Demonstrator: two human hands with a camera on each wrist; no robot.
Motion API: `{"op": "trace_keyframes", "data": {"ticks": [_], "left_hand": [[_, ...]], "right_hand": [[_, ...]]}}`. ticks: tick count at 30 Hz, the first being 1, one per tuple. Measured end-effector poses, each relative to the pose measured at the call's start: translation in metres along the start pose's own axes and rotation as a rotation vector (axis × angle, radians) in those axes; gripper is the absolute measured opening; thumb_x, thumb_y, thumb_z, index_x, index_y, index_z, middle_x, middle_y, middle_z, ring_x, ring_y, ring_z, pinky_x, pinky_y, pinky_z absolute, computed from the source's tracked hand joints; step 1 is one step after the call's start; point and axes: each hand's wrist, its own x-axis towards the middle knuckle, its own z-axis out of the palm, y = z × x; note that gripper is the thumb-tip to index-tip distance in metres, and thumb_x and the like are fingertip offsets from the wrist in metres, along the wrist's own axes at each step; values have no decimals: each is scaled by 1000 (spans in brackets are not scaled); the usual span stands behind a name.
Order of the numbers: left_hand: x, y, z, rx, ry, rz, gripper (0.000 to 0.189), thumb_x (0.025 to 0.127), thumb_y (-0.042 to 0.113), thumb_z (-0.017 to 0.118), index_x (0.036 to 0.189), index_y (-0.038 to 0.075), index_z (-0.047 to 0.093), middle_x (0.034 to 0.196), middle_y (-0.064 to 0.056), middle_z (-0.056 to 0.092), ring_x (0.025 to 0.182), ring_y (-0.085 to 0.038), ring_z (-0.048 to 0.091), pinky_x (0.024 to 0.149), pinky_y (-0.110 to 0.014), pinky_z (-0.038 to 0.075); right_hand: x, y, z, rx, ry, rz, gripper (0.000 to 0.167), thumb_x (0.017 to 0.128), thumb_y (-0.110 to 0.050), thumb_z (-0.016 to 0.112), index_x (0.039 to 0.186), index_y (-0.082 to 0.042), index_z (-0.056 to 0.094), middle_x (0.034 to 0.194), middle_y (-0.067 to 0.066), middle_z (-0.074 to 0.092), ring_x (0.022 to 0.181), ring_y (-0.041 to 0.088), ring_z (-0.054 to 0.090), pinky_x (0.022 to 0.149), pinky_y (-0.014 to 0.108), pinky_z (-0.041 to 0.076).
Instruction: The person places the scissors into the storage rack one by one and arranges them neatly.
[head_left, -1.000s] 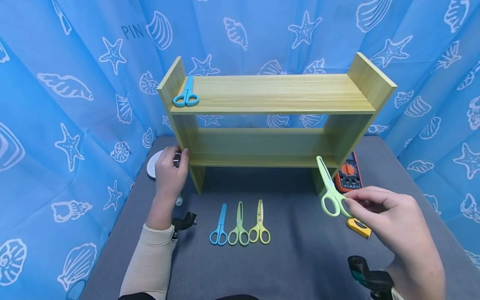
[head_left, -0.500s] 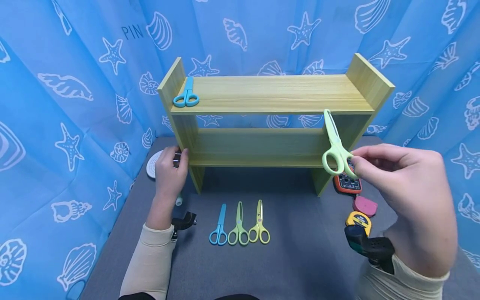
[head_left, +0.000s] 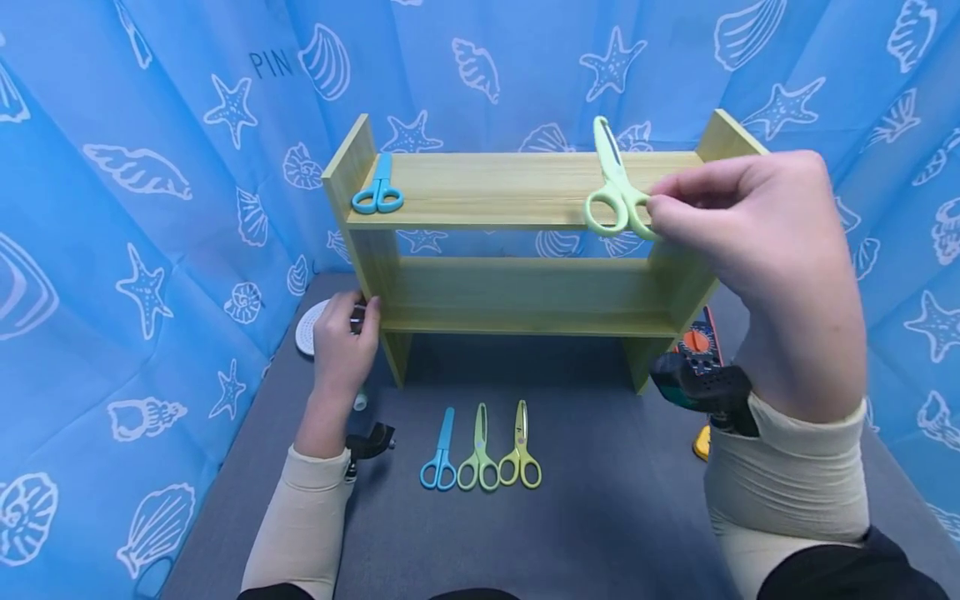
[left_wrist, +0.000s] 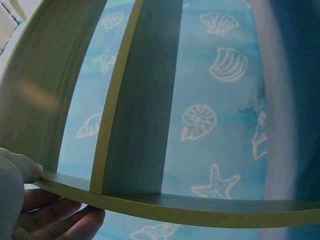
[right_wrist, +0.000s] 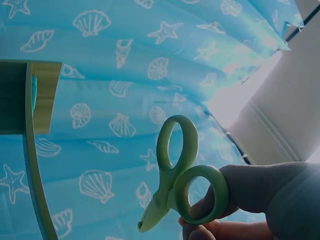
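Note:
My right hand [head_left: 757, 217] pinches one handle loop of light green scissors [head_left: 617, 187], held blade-up in front of the wooden shelf's top board [head_left: 495, 187]. In the right wrist view the scissors [right_wrist: 175, 185] hang from thumb and fingers, apart from the shelf. My left hand [head_left: 345, 346] grips the left side panel of the shelf, thumb on one face and fingers on the other, as the left wrist view of the panel edge [left_wrist: 150, 212] shows. Blue scissors [head_left: 378, 187] lie at the top board's left end. On the table lie blue scissors [head_left: 442, 450], green scissors [head_left: 479, 450] and yellow scissors [head_left: 521, 446] in a row.
Right of the shelf sits an orange multimeter [head_left: 697, 343], partly hidden by my right wrist. A yellow tape measure [head_left: 702, 443] shows beside my sleeve. Behind my left hand is a round white object [head_left: 306, 329]. A blue shell-print curtain [head_left: 172, 250] surrounds the grey table [head_left: 570, 517].
My right hand has lifted the light green scissors from low at the shelf's right up to the top board, lately also leftward. My left hand keeps its grip on the side panel.

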Motion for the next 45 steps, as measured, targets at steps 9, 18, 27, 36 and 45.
{"op": "trace_keyframes", "data": {"ticks": [9,18,27,36,45], "left_hand": [[1,0,-1,4,2,4,22,104,16,63,104,-6,66,96,-19,65,82,-29,67,68,-40,61],[2,-2,-2,-1,10,13,20,103,14,64,102,-6,66,94,-18,66,78,-28,67,64,-40,61],[2,-2,0,8,6,14,20,103,15,64,101,-5,67,93,-18,66,77,-28,66,63,-42,61],[2,-2,0,14,3,8,21,103,16,64,101,-5,66,94,-17,66,78,-29,66,64,-42,62],[2,-2,1,24,12,8,20,103,15,64,100,-5,67,92,-18,65,76,-29,67,62,-42,61]], "right_hand": [[35,-43,34,-37,-124,-96,19,90,-22,71,101,-12,83,91,4,73,84,22,58,55,32,37],[71,-66,90,-142,-233,-102,19,89,-20,69,100,-13,83,93,3,72,74,20,59,56,29,43],[99,-60,138,-252,-333,-71,21,83,-22,73,64,-13,71,49,-5,49,48,10,36,46,25,31],[96,-54,163,-375,-318,-118,32,80,-21,66,52,-13,54,46,-4,40,46,12,37,44,26,23],[79,-54,133,-253,-304,-107,29,91,-28,60,105,-16,83,80,-3,70,55,13,41,53,27,34]]}}
